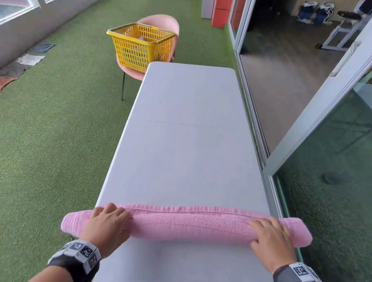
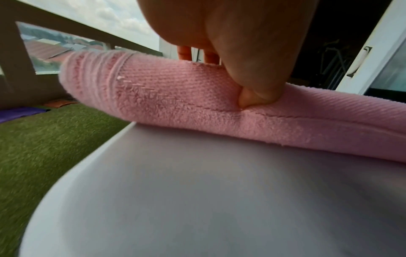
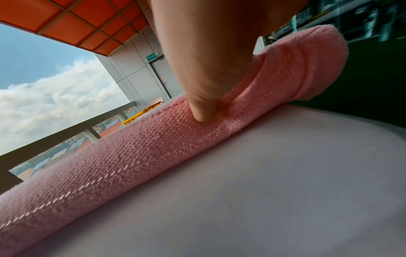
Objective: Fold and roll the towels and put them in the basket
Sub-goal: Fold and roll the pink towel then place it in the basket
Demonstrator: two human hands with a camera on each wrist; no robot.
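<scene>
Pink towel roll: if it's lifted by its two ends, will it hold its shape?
Probably not. The pink towel roll is soft terry and long, overhanging both sides of the table, so its middle would likely sag. Its loose hemmed edge may unroll unless both hands keep pinching it.

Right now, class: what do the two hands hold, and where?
The rolled pink towel: left hand near its left end, right hand near its right end.

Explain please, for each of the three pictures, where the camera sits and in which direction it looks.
Head: worn on the head, looks forward and down the grey table to the yellow basket; shows left hand and right hand.
Left wrist: low over the table, looks along the thumb at the pink towel.
Right wrist: the same, tilted; thumb presses the roll.
All share the towel and table.
</scene>
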